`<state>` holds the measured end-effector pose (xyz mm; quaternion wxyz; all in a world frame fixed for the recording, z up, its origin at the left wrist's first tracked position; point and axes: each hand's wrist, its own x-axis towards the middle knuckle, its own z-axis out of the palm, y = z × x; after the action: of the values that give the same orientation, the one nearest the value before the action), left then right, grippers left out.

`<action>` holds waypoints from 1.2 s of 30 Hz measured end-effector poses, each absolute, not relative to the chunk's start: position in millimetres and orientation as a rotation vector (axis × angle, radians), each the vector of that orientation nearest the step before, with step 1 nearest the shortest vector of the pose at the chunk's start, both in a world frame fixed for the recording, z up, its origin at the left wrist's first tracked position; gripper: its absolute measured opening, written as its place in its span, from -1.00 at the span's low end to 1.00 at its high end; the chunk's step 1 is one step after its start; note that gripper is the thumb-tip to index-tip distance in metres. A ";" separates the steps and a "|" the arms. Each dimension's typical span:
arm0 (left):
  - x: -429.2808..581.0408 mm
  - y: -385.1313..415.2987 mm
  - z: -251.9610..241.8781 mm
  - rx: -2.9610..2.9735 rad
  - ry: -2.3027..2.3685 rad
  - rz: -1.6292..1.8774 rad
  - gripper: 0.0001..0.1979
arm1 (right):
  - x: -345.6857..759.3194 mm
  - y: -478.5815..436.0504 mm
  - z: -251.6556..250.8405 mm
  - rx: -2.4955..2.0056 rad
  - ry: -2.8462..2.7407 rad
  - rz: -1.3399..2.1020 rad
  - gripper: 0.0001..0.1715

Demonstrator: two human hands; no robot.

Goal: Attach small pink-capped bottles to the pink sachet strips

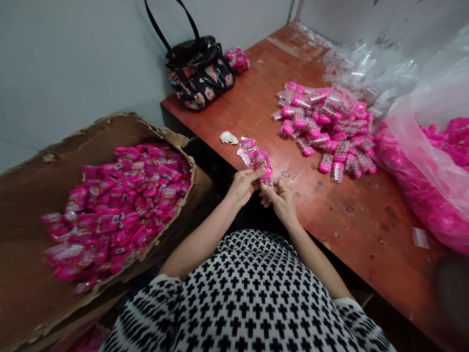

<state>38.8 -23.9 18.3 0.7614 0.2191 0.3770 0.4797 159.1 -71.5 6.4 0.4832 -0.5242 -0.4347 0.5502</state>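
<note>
Cardboard box [29, 205]: heaped pink packets. Left hand [244, 186], right hand [282, 200]: both pinching one small pink-capped bottle [266, 177] with a printed label [261, 159], at the worktop [351, 215] edge. Risk: label likely creases if thumbs slip. Bottle pile [324, 129] right.

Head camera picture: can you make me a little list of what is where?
left hand: grips pink packet
right hand: pinches small bottle under the packet
table: reddish wood
bottle pile: on table, pink caps
box: cardboard, beside table, full of pink packs
handbag: table's far corner
plastic bag: right, holds pink caps
</note>
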 end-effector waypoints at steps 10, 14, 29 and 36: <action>36.9 -22.8 18.1 0.611 0.860 1.032 -0.73 | 162.6 -68.4 4.5 -1.284 -1.070 1.316 -0.70; 35.0 -21.4 20.0 0.601 0.842 1.033 -0.72 | 162.0 -67.8 7.3 -1.206 -0.982 1.510 -0.68; 33.0 -35.7 15.9 0.469 0.861 1.109 -0.72 | 160.1 -67.5 3.1 -1.056 -0.931 1.503 -0.58; 28.0 -52.1 23.0 0.461 0.815 1.116 -0.71 | 143.6 -53.9 10.3 -1.088 -0.878 1.513 -0.56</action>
<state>28.0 -52.1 23.0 0.7463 0.2109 0.3724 0.5099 143.6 -53.9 10.3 0.5148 -0.4529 -0.3655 0.6295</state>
